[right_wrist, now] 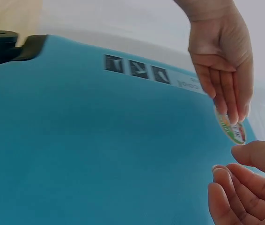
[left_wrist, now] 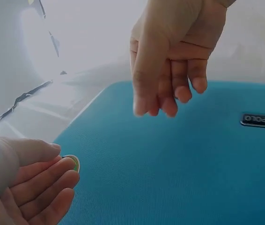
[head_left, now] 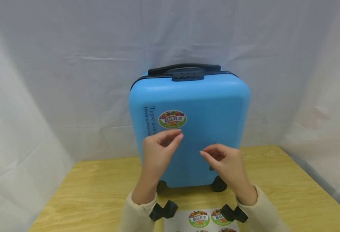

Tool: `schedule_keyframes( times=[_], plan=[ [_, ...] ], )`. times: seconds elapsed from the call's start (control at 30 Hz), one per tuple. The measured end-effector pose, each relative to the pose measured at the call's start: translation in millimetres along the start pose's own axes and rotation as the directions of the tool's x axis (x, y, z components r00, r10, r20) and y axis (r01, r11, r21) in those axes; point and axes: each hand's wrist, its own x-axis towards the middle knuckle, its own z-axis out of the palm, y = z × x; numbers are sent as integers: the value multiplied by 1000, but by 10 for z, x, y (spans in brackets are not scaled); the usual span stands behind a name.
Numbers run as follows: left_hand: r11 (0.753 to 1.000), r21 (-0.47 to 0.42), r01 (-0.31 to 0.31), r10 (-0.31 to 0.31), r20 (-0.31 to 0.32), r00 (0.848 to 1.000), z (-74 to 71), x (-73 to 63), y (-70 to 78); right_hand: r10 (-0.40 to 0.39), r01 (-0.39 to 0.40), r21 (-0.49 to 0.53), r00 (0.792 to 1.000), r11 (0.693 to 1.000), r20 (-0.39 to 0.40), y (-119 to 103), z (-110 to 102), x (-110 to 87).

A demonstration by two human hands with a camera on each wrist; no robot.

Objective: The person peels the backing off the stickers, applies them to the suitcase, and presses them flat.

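Note:
A blue hard-shell suitcase (head_left: pixel 204 119) stands upright, its front facing me. An oval fruit sticker (head_left: pixel 172 119) lies on the upper left of that front, beside the printed lettering. Just below the sticker is my left hand (head_left: pixel 158 154), thumb and fingers loosely bent, nothing seen between them. In the right wrist view the left fingertips partly cover the sticker (right_wrist: pixel 237 132). My right hand (head_left: pixel 228 161) hovers before the suitcase's lower right, fingers loosely curved and a gap showing between thumb and forefinger (right_wrist: pixel 222 176). It appears to hold nothing.
A white sheet (head_left: pixel 175 220) of several matching oval stickers lies on the wooden table (head_left: pixel 100 190) near my forearms, partly out of frame. The suitcase has a black top handle (head_left: pixel 184 67) and black wheels (head_left: pixel 218 184). White sheeting (head_left: pixel 86 80) hangs behind and at both sides.

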Motion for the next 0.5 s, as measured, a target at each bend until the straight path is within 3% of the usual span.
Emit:
schedule_keyframes(
  times=[0.3, 0.4, 0.5],
  plan=[
    [999, 52, -4, 2, 39, 999, -157, -170, -141, 53, -55, 13, 992, 998, 116, 123, 34, -201],
    [998, 56, 6, -8, 49, 999, -172, -219, -206, 87, -90, 13, 984, 996, 156, 153, 28, -280],
    [997, 72, -26, 21, 71, 997, -158, -286, -280, 84, -88, 19, 982, 996, 171, 213, 38, -366]
  ],
)
